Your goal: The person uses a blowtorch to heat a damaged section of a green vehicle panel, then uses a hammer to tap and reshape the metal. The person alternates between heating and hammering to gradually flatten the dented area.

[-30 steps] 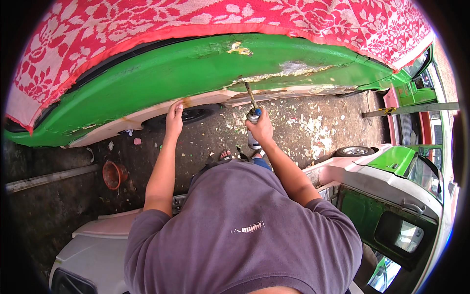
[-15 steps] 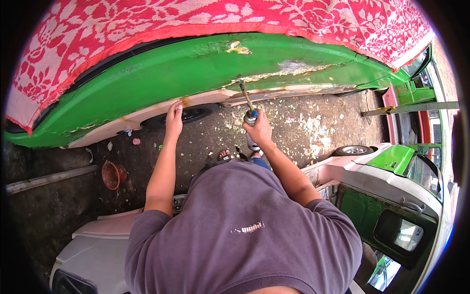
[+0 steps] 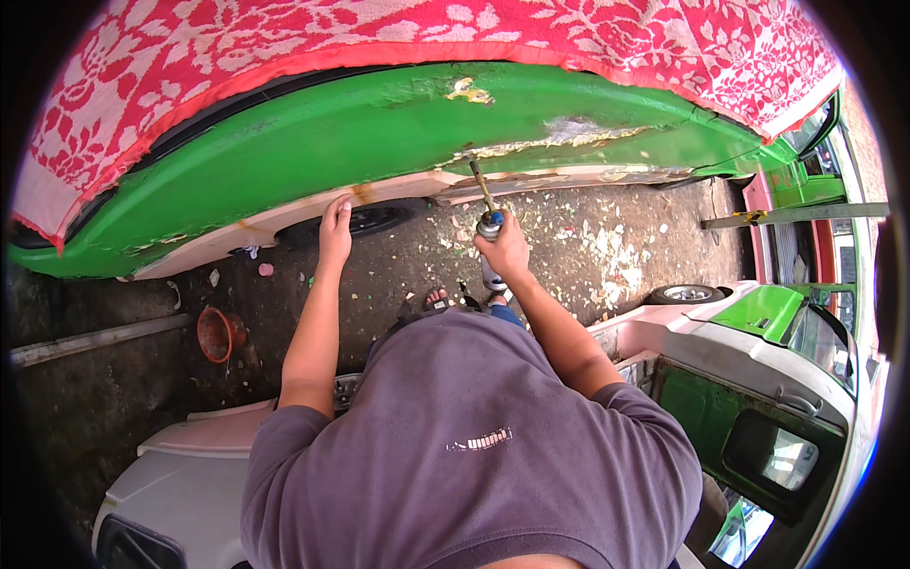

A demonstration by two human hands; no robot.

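My right hand (image 3: 509, 248) is wrapped round a blowtorch (image 3: 489, 224) with a blue knob, a long metal nozzle and a pale gas canister below. The nozzle tip points up toward the lower edge of a green car panel (image 3: 313, 142), just below a strip of peeled, cracked paint (image 3: 559, 135). No flame can be made out. My left hand (image 3: 335, 228) hangs in the air near the panel's pale lower trim, fingers stretched out and holding nothing. A smaller bare patch (image 3: 469, 91) shows higher on the panel.
A red-and-white floral cloth (image 3: 379, 33) covers the car's upper part. Paint flakes (image 3: 616, 261) litter the ground. An orange bucket (image 3: 218, 334) stands at the left, near a long pale bar (image 3: 104, 341). Another green-and-white vehicle (image 3: 701, 327) is behind me at the right.
The blowtorch and my right hand have shifted slightly right and down, the nozzle tip with them. My left hand stays nearly in place.
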